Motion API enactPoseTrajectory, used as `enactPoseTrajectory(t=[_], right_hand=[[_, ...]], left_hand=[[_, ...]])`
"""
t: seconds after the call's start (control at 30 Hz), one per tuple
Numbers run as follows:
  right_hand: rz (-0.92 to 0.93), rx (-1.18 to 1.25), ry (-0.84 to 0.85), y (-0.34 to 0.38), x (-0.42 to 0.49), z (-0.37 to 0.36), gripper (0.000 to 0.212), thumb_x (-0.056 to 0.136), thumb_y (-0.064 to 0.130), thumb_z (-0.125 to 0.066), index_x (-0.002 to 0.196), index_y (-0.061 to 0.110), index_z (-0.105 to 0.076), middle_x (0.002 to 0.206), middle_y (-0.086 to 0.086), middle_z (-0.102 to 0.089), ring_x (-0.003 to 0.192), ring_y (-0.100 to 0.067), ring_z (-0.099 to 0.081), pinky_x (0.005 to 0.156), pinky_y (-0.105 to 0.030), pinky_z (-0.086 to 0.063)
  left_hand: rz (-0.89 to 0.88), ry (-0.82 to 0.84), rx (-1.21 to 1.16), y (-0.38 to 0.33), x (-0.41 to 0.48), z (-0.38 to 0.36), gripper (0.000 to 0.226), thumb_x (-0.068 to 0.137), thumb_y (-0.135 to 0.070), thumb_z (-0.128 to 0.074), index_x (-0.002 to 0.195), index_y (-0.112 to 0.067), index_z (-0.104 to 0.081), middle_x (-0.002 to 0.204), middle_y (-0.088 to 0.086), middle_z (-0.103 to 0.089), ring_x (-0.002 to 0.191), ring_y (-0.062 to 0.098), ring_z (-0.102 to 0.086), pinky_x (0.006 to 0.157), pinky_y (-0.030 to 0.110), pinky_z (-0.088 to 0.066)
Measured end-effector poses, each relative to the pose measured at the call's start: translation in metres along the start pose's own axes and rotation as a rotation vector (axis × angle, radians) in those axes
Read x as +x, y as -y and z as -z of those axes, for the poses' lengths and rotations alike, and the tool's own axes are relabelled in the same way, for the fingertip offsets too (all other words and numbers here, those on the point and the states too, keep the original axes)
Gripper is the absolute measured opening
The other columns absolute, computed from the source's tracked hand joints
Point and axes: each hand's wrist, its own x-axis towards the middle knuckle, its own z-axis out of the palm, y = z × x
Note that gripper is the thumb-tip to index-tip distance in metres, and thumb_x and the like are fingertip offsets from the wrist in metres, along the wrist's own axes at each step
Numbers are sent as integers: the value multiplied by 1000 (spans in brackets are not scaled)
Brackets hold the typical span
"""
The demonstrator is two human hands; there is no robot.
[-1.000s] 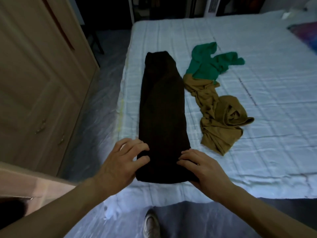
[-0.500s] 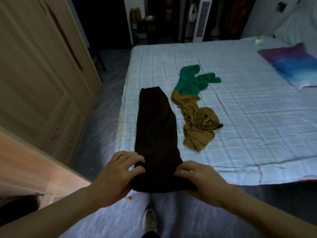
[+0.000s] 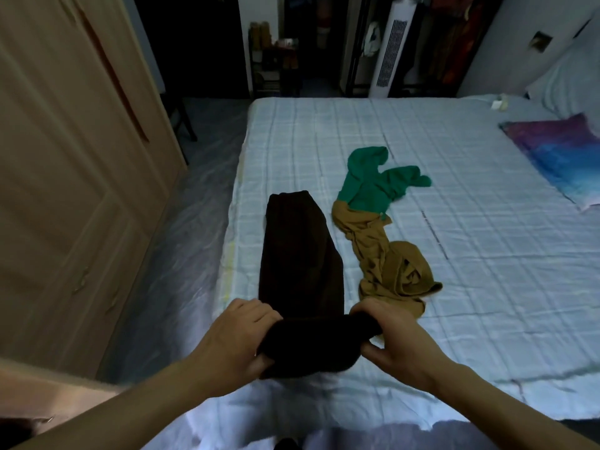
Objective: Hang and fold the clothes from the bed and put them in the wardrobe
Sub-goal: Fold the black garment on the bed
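Standing at the left, the wooden wardrobe [image 3: 65,190] shows only door panels, its inside hidden. The bed [image 3: 487,254] carries three garments. Near its left edge lies the dark brown garment [image 3: 302,264], a long narrow strip folded flat and running away lengthwise. Its near end is lifted and bunched between both hands: the left hand [image 3: 242,332] grips the left corner and the right hand [image 3: 394,339] the right corner, fingers curled over, thumbs beneath. Just right lie a crumpled mustard garment [image 3: 389,267] and, touching its far end, a green garment [image 3: 373,186].

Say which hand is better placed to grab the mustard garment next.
Likely right: the right hand is beside the mustard garment; the left hand is across the dark garment, which both grip.
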Motion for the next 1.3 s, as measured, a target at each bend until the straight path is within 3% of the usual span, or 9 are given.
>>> enactPoseTrajectory(t=[0.43, 0.63, 0.7, 0.77, 0.87, 1.03, 1.1, 1.17, 1.3], right_hand=[[-170, 104, 5, -59, 130, -32, 33, 77, 11, -67, 101, 31, -57, 87, 15, -61, 82, -11, -60, 67, -15, -46], [-142, 149, 8, -85, 155, -41, 38, 77, 4, -70, 104, 28, -58, 92, 26, -57, 84, -4, -59, 71, -10, -42], [-103, 152, 35, -91, 156, -46, 39, 77, 4, -70, 106, 27, -58, 93, 26, -55, 84, -3, -58, 71, -11, -43], [-77, 172, 37, -99, 157, -52, 40, 78, 2, -69, 107, 27, -57, 95, 21, -55, 84, -8, -59, 71, -18, -48], [-72, 206, 15, -110, 158, -60, 40, 78, -2, -67, 106, 25, -57, 97, 15, -57, 85, -14, -60, 70, -30, -51], [-59, 211, 4, -127, 157, -69, 43, 76, -8, -66, 106, 22, -60, 101, 13, -59, 90, -14, -61, 73, -25, -50], [-48, 201, 4, -133, 156, -74, 46, 73, -10, -67, 106, 22, -60, 103, 14, -58, 92, -12, -62, 74, -23, -50], [-28, 205, 0, -141, 156, -80, 47, 72, -11, -67, 108, 20, -61, 108, 13, -58, 98, -12, -62, 76, -22, -51], [3, 189, -15, -156, 158, -99, 50, 70, -7, -66, 112, 20, -61, 115, 11, -57, 108, -10, -61, 84, -20, -50]], left_hand=[[195, 130, -340, 117, 80, -37, 33, 83, -50, -67, 103, -24, -60, 92, -13, -58, 85, 4, -55, 76, 29, -50], [333, 345, -570, 144, 120, -48, 43, 72, -33, -84, 108, -31, -61, 102, -13, -62, 97, 3, -57, 87, 25, -50], [393, 571, -749, 160, 130, -46, 55, 73, -19, -85, 119, -33, -59, 113, -11, -63, 108, 1, -58, 95, 20, -48], [422, 745, -1045, 178, 134, -45, 68, 79, -7, -79, 137, -31, -52, 133, -6, -59, 125, 9, -54, 106, 29, -44], [603, 655, -1329, 195, 139, -57, 62, 87, -14, -72, 140, -38, -52, 146, -4, -51, 137, 11, -45, 114, 36, -37], [817, 427, -1223, 209, 164, -111, 36, 98, -21, -57, 128, -40, -63, 135, -9, -60, 127, 4, -52, 102, 31, -46], [832, 283, -984, 222, 171, -138, 30, 96, -22, -61, 124, -35, -64, 128, -9, -63, 124, 9, -55, 100, 29, -46], [699, 167, -500, 238, 171, -169, 41, 89, -30, -71, 128, -32, -59, 130, -6, -57, 126, 14, -49, 104, 31, -43], [235, 284, 120, 264, 168, -211, 75, 67, -34, -84, 134, -26, -53, 141, 7, -47, 131, 28, -41, 99, 47, -46]])
